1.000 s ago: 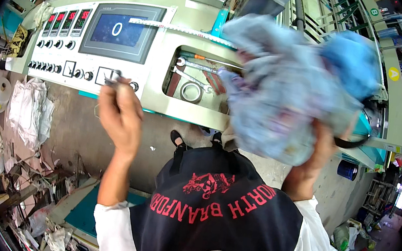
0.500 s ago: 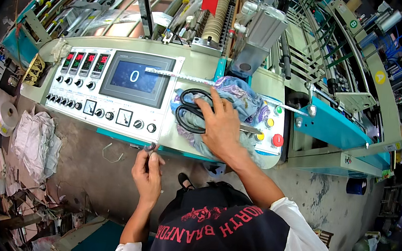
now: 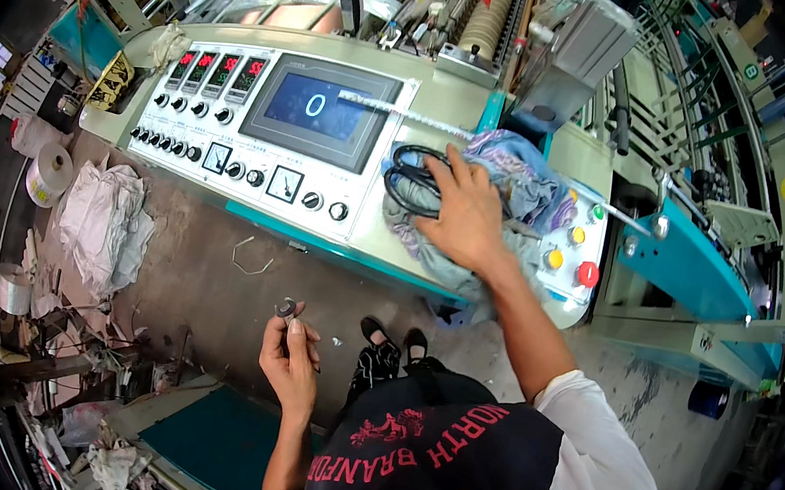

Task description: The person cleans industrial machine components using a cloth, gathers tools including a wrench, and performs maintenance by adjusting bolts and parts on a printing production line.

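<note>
A small grey metal wrench (image 3: pixel 286 308) sticks up from the closed fingers of my left hand (image 3: pixel 291 360), held in front of the machine's panel. Its open jaw shows above the thumb; the remainder is hidden in the hand. Over on the panel's right part, my right hand (image 3: pixel 467 217) is closed over black-handled scissors (image 3: pixel 415 157), fingers and thumb about the handles. The scissors lie on a crumpled blue and purple cloth (image 3: pixel 524 173), and their blades cannot be made out. Behind the cloth a white measuring strip (image 3: pixel 409 113) crosses the screen's edge.
The control panel carries a screen (image 3: pixel 316 108), knobs (image 3: pixel 313 200) and a red button (image 3: pixel 588 274). A metal cylinder unit (image 3: pixel 572 57) rises behind the cloth. Machine rails (image 3: pixel 706 249) stand at right. White sacks (image 3: pixel 106 225) and a film roll (image 3: pixel 49 174) lie on the left floor.
My left hand has drawn back from the panel's front edge with the wrench. My right hand stays over the scissors, whose blades have gone from sight. The head view has shifted.
</note>
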Motion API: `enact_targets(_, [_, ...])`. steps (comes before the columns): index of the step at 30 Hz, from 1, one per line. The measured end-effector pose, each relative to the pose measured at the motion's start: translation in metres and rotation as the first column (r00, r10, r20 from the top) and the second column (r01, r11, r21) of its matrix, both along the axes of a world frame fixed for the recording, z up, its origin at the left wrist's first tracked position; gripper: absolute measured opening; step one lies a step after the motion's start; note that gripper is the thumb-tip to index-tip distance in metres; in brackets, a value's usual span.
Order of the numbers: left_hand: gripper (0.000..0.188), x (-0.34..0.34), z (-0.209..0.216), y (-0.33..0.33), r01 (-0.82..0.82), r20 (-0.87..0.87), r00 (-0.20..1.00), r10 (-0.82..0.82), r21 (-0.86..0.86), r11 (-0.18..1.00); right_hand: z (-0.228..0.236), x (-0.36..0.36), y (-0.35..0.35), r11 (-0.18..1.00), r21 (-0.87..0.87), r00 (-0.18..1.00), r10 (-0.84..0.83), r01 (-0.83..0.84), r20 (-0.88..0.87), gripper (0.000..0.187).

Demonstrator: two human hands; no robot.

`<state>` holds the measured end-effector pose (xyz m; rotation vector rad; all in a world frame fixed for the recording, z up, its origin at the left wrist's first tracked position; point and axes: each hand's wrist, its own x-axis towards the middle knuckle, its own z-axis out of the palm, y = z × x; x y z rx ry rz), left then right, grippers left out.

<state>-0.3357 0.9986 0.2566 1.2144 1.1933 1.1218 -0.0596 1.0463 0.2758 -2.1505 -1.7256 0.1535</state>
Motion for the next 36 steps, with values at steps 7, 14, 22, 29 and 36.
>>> enact_targets(7, [0.029, -0.073, -0.024, 0.035, -0.103, 0.017, 0.994, 0.104, -0.041, 0.994, 0.014, -0.005, -0.02, 1.0, 0.002, 0.999, -0.005, 0.005, 0.04, 0.082])
enact_targets(14, [0.031, -0.167, -0.031, 0.139, -0.019, 0.045, 0.999, 0.022, -0.077, 0.997, 0.009, -0.004, -0.005, 0.987, -0.092, 0.98, -0.116, 0.132, 0.159, 0.074])
enact_targets(22, [0.025, -0.306, -0.025, 0.263, -0.085, 0.014, 0.996, 0.085, -0.02, 0.996, 0.086, -0.137, 0.064, 0.905, -0.153, 0.824, -0.278, 0.397, 0.494, 0.082])
enact_targets(29, [0.036, -0.399, -0.035, 0.384, 0.069, 0.303, 0.953, -0.013, -0.174, 0.982, 0.051, -0.384, 0.284, 0.808, -0.214, 0.742, 0.354, -0.549, -0.57, 0.044])
enact_targets(36, [0.046, -0.549, -0.013, 0.489, -0.397, 0.17, 0.896, 0.411, -0.106, 0.911, -0.079, -0.632, 0.519, 0.1, -0.079, 0.128, 0.729, -0.992, -0.672, 0.043])
